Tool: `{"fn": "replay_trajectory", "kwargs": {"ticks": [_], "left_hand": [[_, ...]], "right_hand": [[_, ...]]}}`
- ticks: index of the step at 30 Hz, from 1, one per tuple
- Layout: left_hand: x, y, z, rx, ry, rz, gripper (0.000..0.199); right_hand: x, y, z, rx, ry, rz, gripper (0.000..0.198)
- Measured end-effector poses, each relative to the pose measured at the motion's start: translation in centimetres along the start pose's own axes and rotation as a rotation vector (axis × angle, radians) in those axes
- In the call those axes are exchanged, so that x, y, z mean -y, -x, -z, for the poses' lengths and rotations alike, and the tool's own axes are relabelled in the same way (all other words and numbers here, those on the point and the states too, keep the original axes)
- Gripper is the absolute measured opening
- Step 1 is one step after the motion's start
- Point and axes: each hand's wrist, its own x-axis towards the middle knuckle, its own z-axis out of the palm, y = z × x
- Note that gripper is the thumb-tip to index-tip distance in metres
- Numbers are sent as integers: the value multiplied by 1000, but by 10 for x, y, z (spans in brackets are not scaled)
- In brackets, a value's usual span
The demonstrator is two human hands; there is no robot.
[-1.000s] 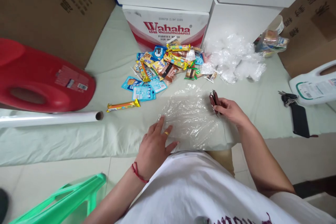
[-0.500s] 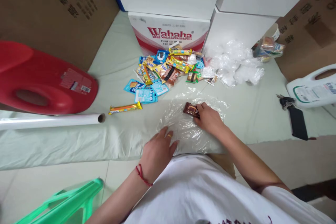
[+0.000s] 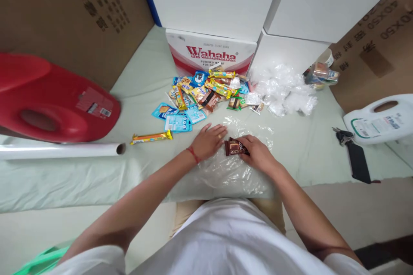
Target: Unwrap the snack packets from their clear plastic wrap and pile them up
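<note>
A clear plastic sheet or bag (image 3: 213, 176) lies crinkled on the cloth-covered table in front of me. On top of it is a brown wrapped cocoa snack (image 3: 234, 147). My right hand (image 3: 260, 154) has its fingers closed on the snack's right end. My left hand (image 3: 209, 141) lies flat with fingers stretched out over the plastic's left side, just left of the snack and holding nothing. Left of that hand rests a yellow snack stick (image 3: 151, 137). Beyond both hands is a heap of packaged snacks (image 3: 211, 99), with flat blue packets (image 3: 177, 122) at its near edge.
A pile of crumpled clear plastic (image 3: 284, 90) sits right of the snacks, before white boxes (image 3: 213, 0). A red jug (image 3: 58, 99) and a white roll (image 3: 61, 150) stand left. Right are a white jug (image 3: 377, 122), keys (image 3: 343, 136) and a black phone-like object (image 3: 358, 161).
My left hand has moved forward from the plastic's near edge to beside the snack, its fingers now flat. My right hand keeps its hold on the snack, which has turned slightly.
</note>
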Motion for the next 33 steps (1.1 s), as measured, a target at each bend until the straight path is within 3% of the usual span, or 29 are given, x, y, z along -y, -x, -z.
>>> {"fn": "replay_trajectory", "kwargs": {"ticks": [5, 9, 14, 16, 23, 28, 33], "left_hand": [[-33, 51, -15, -130, -89, 185, 54], [-45, 57, -19, -157, -86, 272, 57], [-42, 55, -16, -149, -85, 275, 56], [-39, 56, -14, -149, -91, 269, 55], [-27, 54, -8, -147, -93, 239, 52], [-25, 54, -7, -135, -76, 237, 54], [-25, 55, -7, -144, -60, 234, 54]], "right_hand": [[-19, -12, 12, 68, -57, 178, 57], [-27, -25, 21, 73, -81, 234, 55], [-23, -25, 36, -47, -73, 71, 50], [-16, -22, 39, -34, -46, 47, 49], [5, -23, 25, 103, 193, 152, 64], [13, -33, 19, 155, 291, 177, 47], [7, -35, 30, 173, 250, 191, 41]]}}
